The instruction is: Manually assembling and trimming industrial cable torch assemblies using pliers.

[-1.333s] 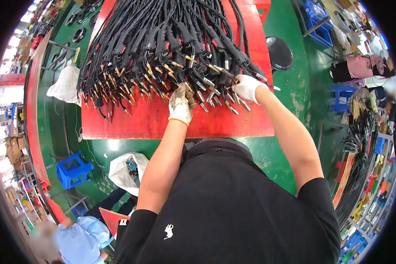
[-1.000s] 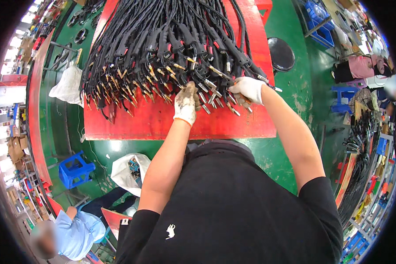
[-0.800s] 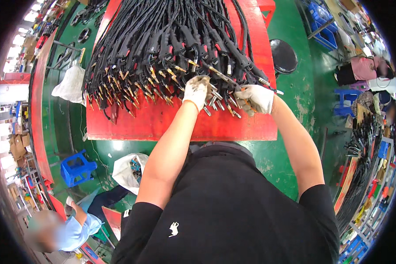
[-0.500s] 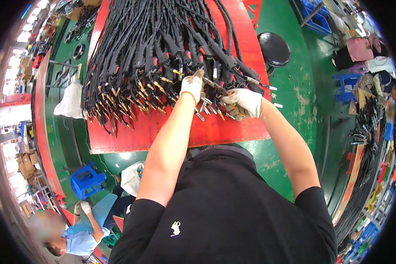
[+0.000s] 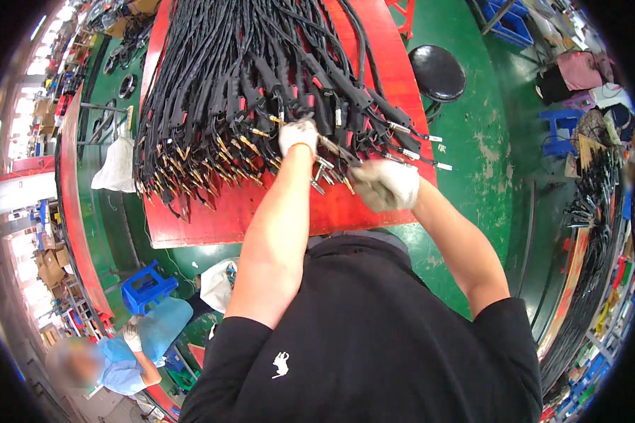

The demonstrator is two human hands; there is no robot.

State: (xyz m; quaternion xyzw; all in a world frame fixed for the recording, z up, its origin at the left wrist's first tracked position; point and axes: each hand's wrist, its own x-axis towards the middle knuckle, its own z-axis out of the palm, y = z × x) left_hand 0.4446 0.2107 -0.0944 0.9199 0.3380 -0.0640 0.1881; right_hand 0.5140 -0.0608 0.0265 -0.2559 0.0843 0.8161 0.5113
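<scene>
Round seat: I note a black stool (image 5: 437,73), upper right of centre.
Plastic seating: I count one blue stool (image 5: 148,287) at lower left, another blue seat (image 5: 561,132) at right.
Sacks: I log a white sack (image 5: 116,166) at left and a white bag (image 5: 219,285) at lower left.
Crates: blue crates (image 5: 508,25), upper right.
Co-worker: I observe a person in light blue (image 5: 123,374), lower left.
Floor: green floor (image 5: 476,162), pale scuffs right of centre.
</scene>
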